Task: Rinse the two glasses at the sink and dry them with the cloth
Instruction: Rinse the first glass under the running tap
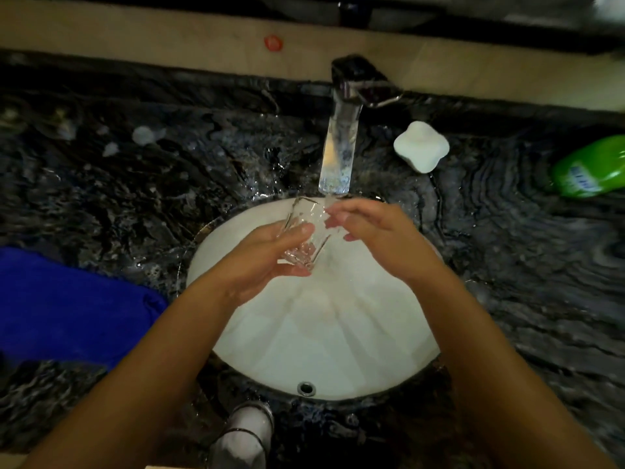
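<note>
Spreading wide around both hands, dark marbled counter [507, 265]. Under the hands, white sink [321, 333], overflow hole [306, 388] on the near wall. Left of the left hand, well apart, blue cloth [61, 306] lying bunched on the counter. Beyond the fingertips, chrome tap [341, 137], spout ending just above the glass rim; looks like water running, though blur makes that a judgement. Right of the right hand, well apart, green bottle [588, 167] on its side; nearer, just beyond that hand, white soap holder [421, 147]. Near the wrists, at the counter edge, a pale upright object [247, 431], perhaps the second glass; too dim to tell.

Left hand [267, 262] palm up, fingers curled round the glass [306, 231], gripping it low on the body, mouth tilted up toward the spout. Right hand [375, 231] just beside the rim, fingers fairly straight, fingertips at or on the glass wall, gripping nothing.

Step in hand: rinsing the first glass, early in the task. Drying not yet begun, cloth untouched.

Next move, by judgement: turning the glass under the stream so water reaches inside, tipping it out, then carrying it left to the cloth. Calls for a firm hold, since wet faceted glass slips easily over a hard basin.
</note>
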A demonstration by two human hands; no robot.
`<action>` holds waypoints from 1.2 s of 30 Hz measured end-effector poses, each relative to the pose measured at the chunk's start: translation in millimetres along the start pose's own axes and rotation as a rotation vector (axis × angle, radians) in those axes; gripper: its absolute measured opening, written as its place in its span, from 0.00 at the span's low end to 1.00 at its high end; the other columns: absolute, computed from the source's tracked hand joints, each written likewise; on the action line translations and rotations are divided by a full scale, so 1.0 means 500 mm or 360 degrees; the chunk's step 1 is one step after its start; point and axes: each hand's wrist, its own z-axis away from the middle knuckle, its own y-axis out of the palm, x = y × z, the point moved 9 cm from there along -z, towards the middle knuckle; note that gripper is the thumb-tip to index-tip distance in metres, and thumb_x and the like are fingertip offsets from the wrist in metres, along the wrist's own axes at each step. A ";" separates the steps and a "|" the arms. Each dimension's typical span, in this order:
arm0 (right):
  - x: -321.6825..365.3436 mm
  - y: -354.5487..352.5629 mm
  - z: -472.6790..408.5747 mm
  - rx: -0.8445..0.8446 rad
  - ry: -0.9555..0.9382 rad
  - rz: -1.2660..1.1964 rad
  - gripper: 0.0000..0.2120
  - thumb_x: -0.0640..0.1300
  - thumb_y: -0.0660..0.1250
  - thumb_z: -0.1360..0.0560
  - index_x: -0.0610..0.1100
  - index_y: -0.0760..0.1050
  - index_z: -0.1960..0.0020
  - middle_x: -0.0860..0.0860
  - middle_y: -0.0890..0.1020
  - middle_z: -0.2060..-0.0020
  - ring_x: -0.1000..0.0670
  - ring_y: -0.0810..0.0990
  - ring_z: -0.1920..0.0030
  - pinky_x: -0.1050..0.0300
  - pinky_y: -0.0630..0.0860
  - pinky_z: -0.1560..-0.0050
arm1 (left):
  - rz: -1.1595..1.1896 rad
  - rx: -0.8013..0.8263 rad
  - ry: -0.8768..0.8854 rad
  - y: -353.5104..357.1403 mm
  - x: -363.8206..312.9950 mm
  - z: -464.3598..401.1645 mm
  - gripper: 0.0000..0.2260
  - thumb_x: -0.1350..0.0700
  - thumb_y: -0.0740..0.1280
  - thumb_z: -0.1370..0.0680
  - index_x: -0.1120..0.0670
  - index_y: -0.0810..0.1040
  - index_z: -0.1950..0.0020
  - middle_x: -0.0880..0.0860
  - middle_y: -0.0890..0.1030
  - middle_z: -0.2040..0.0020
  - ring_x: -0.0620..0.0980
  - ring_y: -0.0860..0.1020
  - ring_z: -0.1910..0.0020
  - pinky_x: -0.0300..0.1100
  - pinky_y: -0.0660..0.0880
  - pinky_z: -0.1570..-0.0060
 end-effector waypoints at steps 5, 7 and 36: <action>0.050 -0.012 0.008 -0.0006 -0.0094 0.0138 0.05 0.40 0.69 0.19 0.39 0.83 0.48 0.45 0.88 0.57 0.51 0.87 0.54 0.57 0.82 0.46 | -0.0039 0.0051 0.0075 0.026 -0.024 0.041 0.23 0.45 0.69 0.25 0.58 0.81 0.36 0.56 0.82 0.53 0.55 0.81 0.54 0.50 0.83 0.52; 0.045 -0.010 0.008 -0.0090 -0.0085 0.0035 0.06 0.40 0.70 0.19 0.38 0.82 0.52 0.44 0.87 0.62 0.46 0.85 0.60 0.54 0.81 0.49 | -0.0046 0.0097 0.0051 0.032 -0.015 0.048 0.21 0.44 0.68 0.24 0.57 0.81 0.37 0.55 0.84 0.53 0.55 0.82 0.54 0.51 0.82 0.52; 0.165 0.144 0.082 0.0228 -0.0382 0.0223 0.00 0.42 0.75 0.24 0.46 0.85 0.53 0.52 0.86 0.62 0.53 0.84 0.60 0.56 0.80 0.55 | -0.0588 -0.0086 0.0570 -0.050 -0.054 0.210 0.13 0.50 0.73 0.23 0.57 0.75 0.48 0.50 0.85 0.49 0.55 0.86 0.49 0.58 0.82 0.47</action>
